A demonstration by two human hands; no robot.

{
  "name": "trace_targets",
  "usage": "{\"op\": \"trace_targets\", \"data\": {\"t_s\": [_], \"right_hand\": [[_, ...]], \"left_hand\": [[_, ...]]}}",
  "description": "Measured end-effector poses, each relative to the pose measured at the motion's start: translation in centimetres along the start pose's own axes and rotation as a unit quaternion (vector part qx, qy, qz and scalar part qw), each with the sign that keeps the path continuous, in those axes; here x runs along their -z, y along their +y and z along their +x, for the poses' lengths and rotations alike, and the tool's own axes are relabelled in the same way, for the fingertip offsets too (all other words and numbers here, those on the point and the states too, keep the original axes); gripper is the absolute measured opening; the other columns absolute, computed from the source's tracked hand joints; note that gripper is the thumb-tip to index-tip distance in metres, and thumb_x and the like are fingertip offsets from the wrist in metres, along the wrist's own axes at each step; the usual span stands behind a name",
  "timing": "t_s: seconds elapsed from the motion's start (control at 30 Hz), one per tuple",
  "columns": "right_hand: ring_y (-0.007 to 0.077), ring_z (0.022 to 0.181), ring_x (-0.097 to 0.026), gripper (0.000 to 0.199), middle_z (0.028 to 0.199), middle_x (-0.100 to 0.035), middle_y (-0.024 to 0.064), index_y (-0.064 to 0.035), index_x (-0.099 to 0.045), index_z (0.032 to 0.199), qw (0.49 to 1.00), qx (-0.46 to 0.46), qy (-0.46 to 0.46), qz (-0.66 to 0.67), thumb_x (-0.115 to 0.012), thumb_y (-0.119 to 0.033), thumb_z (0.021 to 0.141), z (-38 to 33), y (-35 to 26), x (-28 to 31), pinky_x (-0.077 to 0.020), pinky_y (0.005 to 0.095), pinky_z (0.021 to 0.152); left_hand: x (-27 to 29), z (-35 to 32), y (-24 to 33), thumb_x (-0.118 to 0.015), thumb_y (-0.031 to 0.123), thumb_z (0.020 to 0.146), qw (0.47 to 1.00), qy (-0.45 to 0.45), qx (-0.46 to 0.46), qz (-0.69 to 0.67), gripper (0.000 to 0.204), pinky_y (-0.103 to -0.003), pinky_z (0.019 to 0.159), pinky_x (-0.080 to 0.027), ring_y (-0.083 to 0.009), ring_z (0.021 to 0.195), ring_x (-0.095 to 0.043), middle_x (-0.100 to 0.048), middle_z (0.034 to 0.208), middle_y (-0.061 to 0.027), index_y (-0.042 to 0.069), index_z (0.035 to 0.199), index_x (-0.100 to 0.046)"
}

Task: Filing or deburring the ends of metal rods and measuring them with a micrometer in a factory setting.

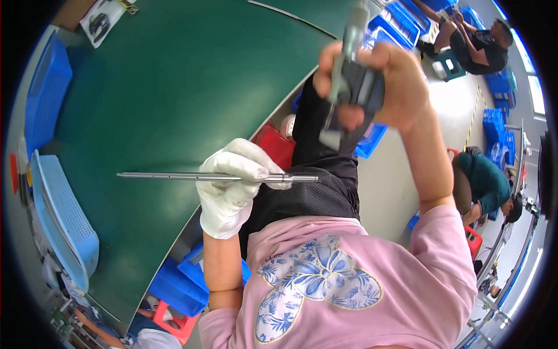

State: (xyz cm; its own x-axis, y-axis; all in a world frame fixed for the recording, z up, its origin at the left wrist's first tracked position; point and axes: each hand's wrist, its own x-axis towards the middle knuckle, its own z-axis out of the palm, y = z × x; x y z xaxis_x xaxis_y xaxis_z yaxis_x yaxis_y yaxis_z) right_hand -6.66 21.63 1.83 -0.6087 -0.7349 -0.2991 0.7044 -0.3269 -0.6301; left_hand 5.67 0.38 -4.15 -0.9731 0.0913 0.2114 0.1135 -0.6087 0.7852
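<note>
My left hand (pixel 226 203), in a white glove, is closed around a slim metal shaft (pixel 157 175). The shaft lies level across the view, its long plain part over the green table and its stepped end over my lap. Farther off and to the right, my bare right hand (pixel 404 81) grips a digital micrometer (pixel 361 84). Motion blurs the micrometer, so its jaws and display cannot be read. Shaft and micrometer are well apart.
The green table (pixel 133 99) fills the left side. On it are a light-blue basket (pixel 72 215), a blue bin (pixel 46 93) and a thin strip (pixel 293 17). Blue crates (pixel 177 285) stand below its edge. Other people (pixel 485 180) sit at the right.
</note>
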Motion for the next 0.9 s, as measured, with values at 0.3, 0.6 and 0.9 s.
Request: {"op": "trace_targets", "data": {"t_s": [0.3, 0.6, 0.9], "right_hand": [[0.0208, 0.049, -0.050, 0.074, 0.079, -0.055, 0.0250, 0.0072, -0.056, 0.091, 0.998, 0.033, 0.027, 0.045, -0.021, -0.058, 0.088, -1.1, 5.4, -1.8, -0.0406, 0.0246, 0.034], [0.0167, 0.037, -0.046, 0.074, 0.070, -0.061, 0.0195, 0.0054, -0.058, 0.084, 0.997, 0.003, 0.027, 0.071, -0.028, -0.062, 0.083, -0.5, 6.3, -2.1, -0.0385, 0.0229, 0.035], [0.0169, 0.044, -0.048, 0.076, 0.069, -0.057, 0.0227, 0.0074, -0.055, 0.086, 0.999, 0.030, 0.019, -0.022, -0.015, -0.058, 0.088, -0.4, 6.1, -2.5, -0.0373, 0.0205, 0.031]], "left_hand": [[0.1, -0.5, -1.3, -0.066, 0.018, 0.079, 0.998, -0.028, 0.055, 0.000, 0.016, -0.031, 0.058, -0.047, -0.0204, 0.064, -0.054, -0.046, 0.078, -0.0073, 0.006, 0.082, -0.056], [0.0, -1.2, -1.2, -0.066, 0.018, 0.079, 0.996, -0.005, 0.091, -0.019, 0.020, -0.033, 0.061, -0.048, -0.0218, 0.068, -0.054, -0.045, 0.079, -0.0082, 0.004, 0.080, -0.053], [-0.1, -1.1, -0.8, -0.068, 0.021, 0.077, 0.992, 0.004, 0.121, -0.023, 0.024, -0.033, 0.066, -0.048, -0.0214, 0.075, -0.054, -0.047, 0.083, -0.0078, 0.004, 0.078, -0.051]]}}
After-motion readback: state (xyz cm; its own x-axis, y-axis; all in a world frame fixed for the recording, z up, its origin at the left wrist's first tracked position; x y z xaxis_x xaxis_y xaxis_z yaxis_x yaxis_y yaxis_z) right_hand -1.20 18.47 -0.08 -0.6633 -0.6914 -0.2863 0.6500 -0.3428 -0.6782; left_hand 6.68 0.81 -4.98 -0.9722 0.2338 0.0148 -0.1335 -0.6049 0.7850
